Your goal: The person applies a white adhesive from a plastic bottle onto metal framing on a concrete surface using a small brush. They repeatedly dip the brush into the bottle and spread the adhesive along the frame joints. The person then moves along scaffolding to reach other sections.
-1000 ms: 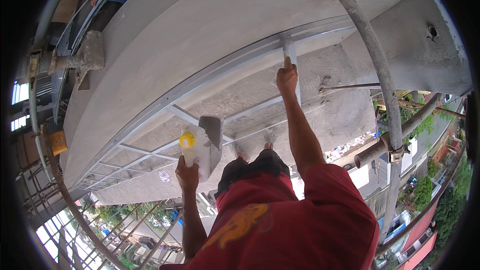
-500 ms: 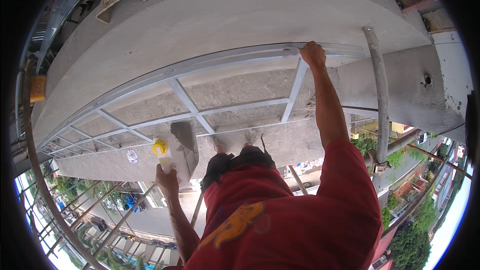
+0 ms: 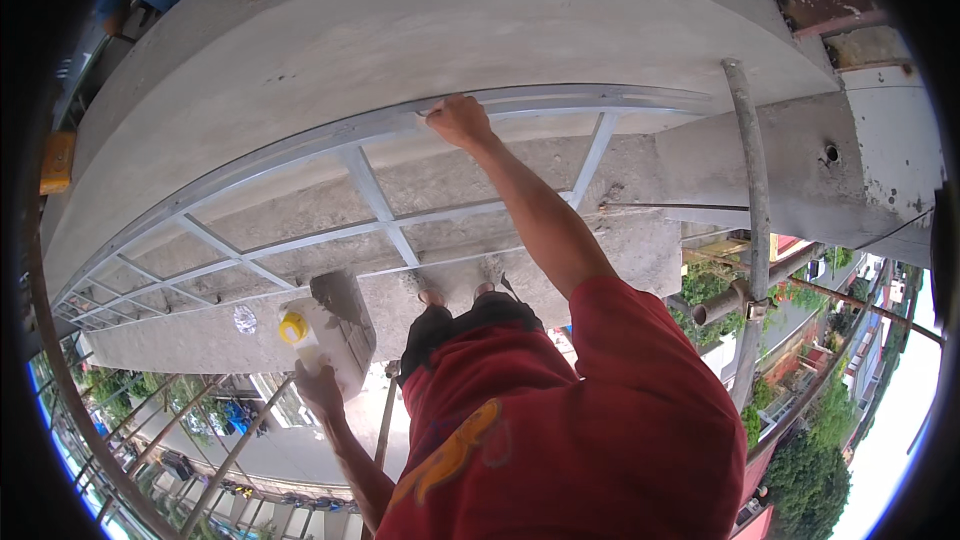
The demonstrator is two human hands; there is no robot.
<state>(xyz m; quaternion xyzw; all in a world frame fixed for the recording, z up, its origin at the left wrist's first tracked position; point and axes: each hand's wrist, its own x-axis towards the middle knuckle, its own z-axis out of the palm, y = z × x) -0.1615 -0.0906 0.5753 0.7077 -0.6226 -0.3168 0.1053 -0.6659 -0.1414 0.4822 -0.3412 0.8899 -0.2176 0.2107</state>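
My left hand [image 3: 320, 390] is closed around a whitish, see-through bottle [image 3: 311, 356] with a yellow cap. It holds the bottle low on the left, in front of a grey block [image 3: 345, 320]. My right hand [image 3: 460, 122] is closed at the top rail of a long silver metal frame [image 3: 330, 140], with its fingers down on the rail. Whatever the fingers hold is too small or hidden to make out. The frame has crossbars and lies along the curved grey concrete wall [image 3: 450, 30].
My bare feet [image 3: 432, 297] stand on a rough concrete ledge [image 3: 450, 280]. Beyond its edge a street [image 3: 270, 450] shows far below. Scaffold poles rise at the right [image 3: 750, 210] and left. A crumpled clear bag [image 3: 245, 319] lies on the ledge; a yellow box [image 3: 57, 162] is at far left.
My right hand has moved left along the top rail, from near the right crossbar to near the middle. The left hand still holds the bottle. The view has shifted slightly.
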